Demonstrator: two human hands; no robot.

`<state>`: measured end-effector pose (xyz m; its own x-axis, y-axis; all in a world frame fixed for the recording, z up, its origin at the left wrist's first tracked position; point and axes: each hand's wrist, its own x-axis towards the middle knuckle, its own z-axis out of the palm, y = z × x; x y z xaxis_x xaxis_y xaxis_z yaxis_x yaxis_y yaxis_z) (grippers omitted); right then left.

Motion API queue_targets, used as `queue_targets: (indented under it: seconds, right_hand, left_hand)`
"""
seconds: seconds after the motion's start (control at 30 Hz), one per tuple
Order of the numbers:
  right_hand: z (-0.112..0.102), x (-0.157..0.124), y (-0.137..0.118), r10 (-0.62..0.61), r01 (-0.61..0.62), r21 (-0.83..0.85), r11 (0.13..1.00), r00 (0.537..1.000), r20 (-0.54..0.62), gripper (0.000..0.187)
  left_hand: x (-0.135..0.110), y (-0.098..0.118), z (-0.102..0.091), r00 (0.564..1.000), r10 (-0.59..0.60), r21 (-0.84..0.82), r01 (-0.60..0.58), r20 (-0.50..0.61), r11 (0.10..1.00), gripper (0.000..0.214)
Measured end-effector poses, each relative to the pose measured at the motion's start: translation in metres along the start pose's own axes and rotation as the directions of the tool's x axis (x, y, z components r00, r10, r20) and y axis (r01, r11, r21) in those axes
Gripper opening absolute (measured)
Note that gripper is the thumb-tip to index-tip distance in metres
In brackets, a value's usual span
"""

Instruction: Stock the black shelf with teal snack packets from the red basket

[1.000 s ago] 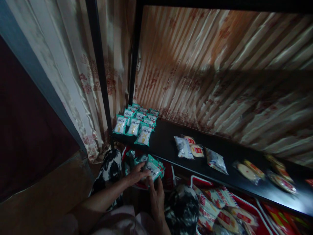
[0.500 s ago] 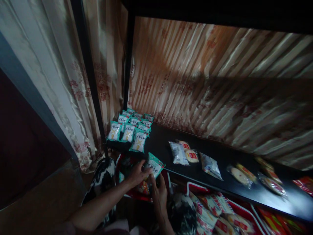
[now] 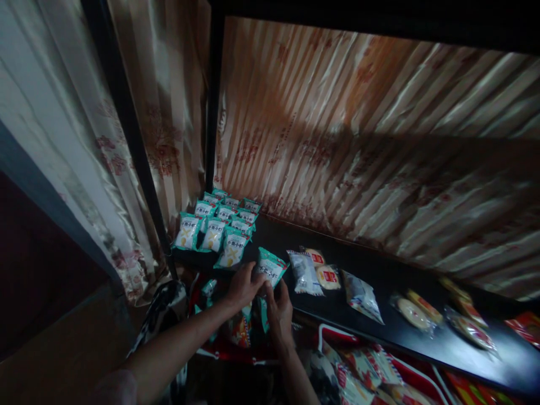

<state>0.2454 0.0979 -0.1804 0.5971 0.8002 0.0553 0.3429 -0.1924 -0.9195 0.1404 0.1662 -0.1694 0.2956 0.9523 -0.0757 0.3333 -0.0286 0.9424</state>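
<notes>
Hands (image 3: pixel 246 288) around packet (image 3: pixel 270 269), packets (image 3: pixel 210 288) in basket (image 3: pixel 228 354)

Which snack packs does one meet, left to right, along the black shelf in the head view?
Front row of green-and-white pillow bags, held green-and-white bag, white-and-blue plastic bag, silvery-blue plastic packet, pale round clear-wrapped snack, oval clear-wrapped snack, red plastic packet.

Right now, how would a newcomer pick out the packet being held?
Find the black shelf before the patterned curtain. Look near its front edge, just right of the clustered packets, above the red basket. The held packet is teal and white like those, but it alone sits between the left grip and right grip.
</notes>
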Motion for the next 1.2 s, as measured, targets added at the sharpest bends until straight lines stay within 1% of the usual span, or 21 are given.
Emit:
queue_targets:
  seconds: [0.1,0.27,0.4,0.5,0.6,0.73,0.87,0.93,1.07,1.2]
  right_hand:
    - [0.003,0.016,-0.002,-0.012,0.011,-0.021,1.0,1.0,-0.018,0.069]
    - [0.008,0.038,0.0,-0.011,0.009,-0.052,0.999,0.999,-0.04,0.072]
    - [0.009,0.052,0.001,-0.012,0.01,-0.096,0.995,1.0,-0.024,0.067]
    - [0.01,0.061,0.003,0.008,-0.008,-0.143,0.99,1.0,-0.001,0.068]
    - [0.012,0.07,0.002,0.036,-0.032,-0.225,0.974,0.999,0.015,0.066]
    - [0.015,0.08,-0.006,0.068,-0.056,-0.344,0.937,0.997,0.023,0.061]
    - [0.019,0.088,-0.015,0.146,-0.113,-0.451,0.885,0.989,0.038,0.058]
    - [0.021,0.093,-0.017,0.164,-0.125,-0.479,0.869,0.986,0.04,0.059]
    - [0.025,0.102,-0.012,0.106,-0.06,-0.476,0.877,0.992,0.072,0.058]
    - [0.029,0.112,-0.006,0.067,-0.022,-0.471,0.882,0.995,0.078,0.056]
  left_hand:
    - [0.008,0.004,0.003,1.0,0.006,-0.01,-0.006,0.005,1.0,0.049]
    - [0.018,0.004,0.014,0.999,0.054,0.052,-0.054,-0.004,0.997,0.052]
    - [0.023,0.004,0.023,0.996,0.088,0.158,-0.087,0.0,0.984,0.052]
    - [0.028,0.006,0.026,0.995,0.1,0.261,-0.094,-0.008,0.961,0.05]
    - [0.035,0.008,0.028,0.995,0.095,0.304,-0.091,0.002,0.948,0.049]
    - [0.047,0.011,0.03,0.998,0.069,0.269,-0.063,-0.012,0.961,0.048]
    - [0.058,0.013,0.032,0.999,0.037,0.237,-0.032,-0.016,0.971,0.048]
    - [0.064,0.014,0.034,0.999,0.02,0.225,-0.012,-0.033,0.974,0.049]
    - [0.073,0.017,0.037,0.997,-0.002,0.189,0.015,-0.071,0.982,0.048]
    - [0.081,0.02,0.041,0.997,-0.032,0.18,0.044,-0.071,0.983,0.047]
